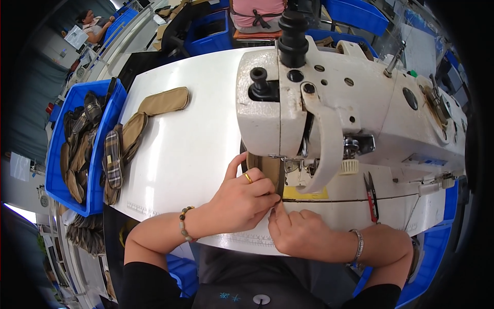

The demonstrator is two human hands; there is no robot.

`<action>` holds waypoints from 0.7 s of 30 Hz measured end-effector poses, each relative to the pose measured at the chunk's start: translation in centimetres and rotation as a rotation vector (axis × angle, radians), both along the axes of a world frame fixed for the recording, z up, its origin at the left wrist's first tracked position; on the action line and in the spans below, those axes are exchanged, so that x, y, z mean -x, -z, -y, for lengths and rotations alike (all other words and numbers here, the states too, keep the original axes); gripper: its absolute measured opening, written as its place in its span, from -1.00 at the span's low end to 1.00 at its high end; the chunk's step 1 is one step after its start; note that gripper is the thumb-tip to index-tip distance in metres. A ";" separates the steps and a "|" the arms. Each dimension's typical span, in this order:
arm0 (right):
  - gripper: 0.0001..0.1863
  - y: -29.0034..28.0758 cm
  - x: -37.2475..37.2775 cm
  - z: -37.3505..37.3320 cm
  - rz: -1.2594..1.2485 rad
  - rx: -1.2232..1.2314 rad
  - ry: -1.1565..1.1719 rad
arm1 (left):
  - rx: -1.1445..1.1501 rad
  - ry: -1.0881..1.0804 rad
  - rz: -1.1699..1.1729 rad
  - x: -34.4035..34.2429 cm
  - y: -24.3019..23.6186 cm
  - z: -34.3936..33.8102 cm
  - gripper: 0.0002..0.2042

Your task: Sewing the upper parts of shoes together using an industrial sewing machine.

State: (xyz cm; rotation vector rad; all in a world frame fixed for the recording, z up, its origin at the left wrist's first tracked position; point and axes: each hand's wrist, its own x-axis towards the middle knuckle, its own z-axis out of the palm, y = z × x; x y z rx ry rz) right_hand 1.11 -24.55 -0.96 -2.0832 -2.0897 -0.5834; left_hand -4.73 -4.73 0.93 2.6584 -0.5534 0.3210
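Observation:
A brown fabric piece [266, 166] lies beneath the head of a white sewing machine [375, 98]. Along its right edge runs a dark strip that looks like zipper tape [281, 180]. My left hand [246, 198], with a ring on one finger, presses on the fabric piece and pinches its near end. Close beside it, my right hand [298, 230] has its fingers curled, thumb and forefinger pinched at the same near corner. The two hands meet there, in front of the presser foot area. My fingers cover the near end of the piece.
Red-and-black thread snips [371, 198] lie right of my hands. At left, tan fabric pieces [164, 101] trail over the white table [190, 139] toward a blue bin [105, 170] full of plaid and brown pieces. More blue bins [208, 33] and another person [95, 26] are farther back.

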 end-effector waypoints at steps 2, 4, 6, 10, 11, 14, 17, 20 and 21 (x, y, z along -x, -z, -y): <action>-0.79 0.1 -0.1 -0.2 0.012 -0.017 0.014 | -0.005 -0.013 0.002 -0.1 0.2 -0.1 -0.87; -0.78 0.4 -0.4 -0.4 0.026 -0.032 0.029 | -0.008 -0.026 0.006 -0.5 0.6 -0.4 -0.87; -0.73 0.8 -1.2 -0.6 0.079 -0.043 0.048 | 0.040 -0.045 -0.007 -1.2 1.0 -0.8 -0.88; -0.67 0.8 -1.9 -1.0 0.035 -0.024 0.087 | 0.079 -0.046 0.043 -2.6 1.0 -1.3 -0.89; -0.65 0.8 -2.0 -1.1 0.014 0.003 0.124 | 0.077 -0.057 0.034 -2.8 1.2 -1.5 -0.89; -0.62 1.2 -2.2 -1.3 -0.029 0.032 0.172 | 0.073 -0.074 0.014 -3.5 1.0 -1.9 -0.90; -0.61 1.0 -2.5 -1.3 -0.060 0.032 0.174 | 0.071 -0.083 -0.030 -3.7 0.9 -1.9 -0.90; -0.68 1.0 -2.8 -1.5 -0.078 -0.024 0.144 | 0.086 -0.058 -0.065 -3.6 0.6 -2.4 -0.86; -0.74 1.1 -2.9 -1.5 -0.089 -0.079 0.117 | 0.098 -0.036 -0.070 -3.5 0.4 -2.7 -0.83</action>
